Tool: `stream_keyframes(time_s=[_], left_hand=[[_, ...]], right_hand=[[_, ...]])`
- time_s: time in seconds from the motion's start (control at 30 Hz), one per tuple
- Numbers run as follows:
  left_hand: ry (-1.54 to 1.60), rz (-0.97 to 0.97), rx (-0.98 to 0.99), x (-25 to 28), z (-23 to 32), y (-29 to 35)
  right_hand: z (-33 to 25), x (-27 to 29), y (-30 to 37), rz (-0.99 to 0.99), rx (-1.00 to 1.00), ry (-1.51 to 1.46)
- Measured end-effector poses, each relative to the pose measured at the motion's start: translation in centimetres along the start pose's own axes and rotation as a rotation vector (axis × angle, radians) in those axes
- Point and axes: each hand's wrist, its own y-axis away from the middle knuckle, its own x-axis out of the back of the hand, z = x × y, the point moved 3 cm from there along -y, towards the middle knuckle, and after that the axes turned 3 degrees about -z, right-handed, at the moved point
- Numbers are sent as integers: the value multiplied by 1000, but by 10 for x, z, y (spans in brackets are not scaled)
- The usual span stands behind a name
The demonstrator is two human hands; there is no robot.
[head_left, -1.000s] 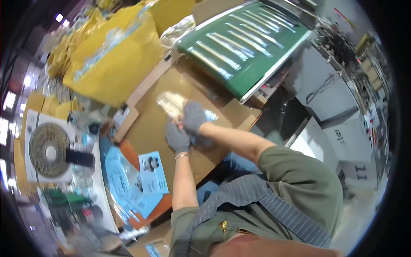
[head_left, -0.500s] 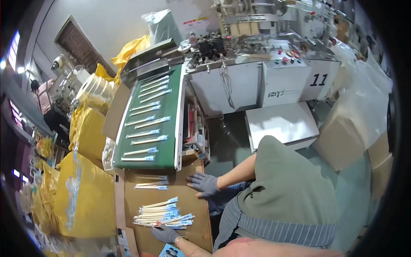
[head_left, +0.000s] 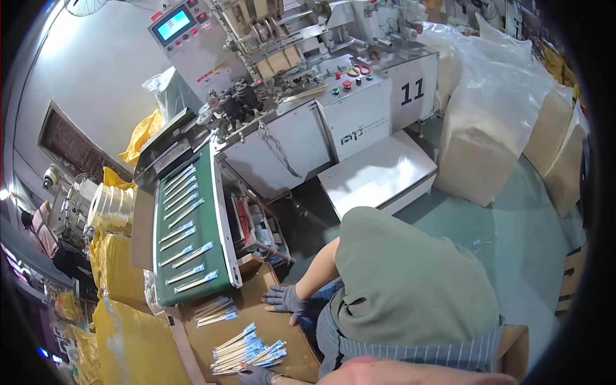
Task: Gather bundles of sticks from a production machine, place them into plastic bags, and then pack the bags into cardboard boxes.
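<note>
Many sticks [head_left: 239, 351] overlapped, left hand [head_left: 258, 376] cropped

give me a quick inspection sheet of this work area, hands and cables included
surface: brown work surface, partly covered at its near end
job's things: a loose pile of wrapped sticks, a smaller group beyond it, more sticks spaced along the green belt
clutter: scissors on the white machine
left hand: gloved, at the pile's near edge; grip unclear
right hand: gloved, open, at the surface's right edge, holding nothing
cables: a looped cord hanging on the machine's front
surroundings: yellow bags at left, plastic-covered boxes at right
</note>
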Motion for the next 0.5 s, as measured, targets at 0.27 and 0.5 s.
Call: stream_keyframes(time_s=[0.27, 0.5], left_hand=[[-25, -23, 15, -11, -7, 1], [-67, -51, 151, -43, -35, 12]], right_hand=[[4, -3, -2, 19, -3, 38], [-2, 2, 1, -12, -29, 91]])
